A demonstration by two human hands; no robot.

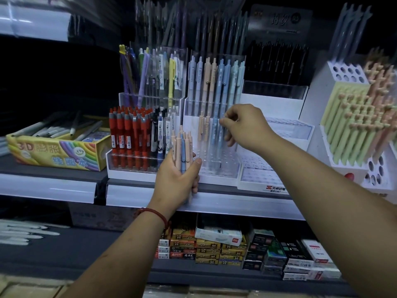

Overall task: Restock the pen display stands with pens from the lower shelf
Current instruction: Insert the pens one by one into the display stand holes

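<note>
My left hand (179, 177) grips a bundle of pastel pens (182, 148), peach and blue, upright in front of the clear tiered pen stand (217, 168). My right hand (242, 125) pinches the top of a light blue pen (221, 134) standing in the stand's lower tier. Two peach pens (204, 127) and a blue one stand beside it. The upper tier holds a row of pastel pens (214, 78). Boxes of pens (214, 248) lie on the lower shelf.
A stand of red and black pens (133, 138) sits left of the clear stand. A yellow box (58, 151) is further left. A white stand (277, 175) with bare holes is on the right, then green and peach pens (354, 117).
</note>
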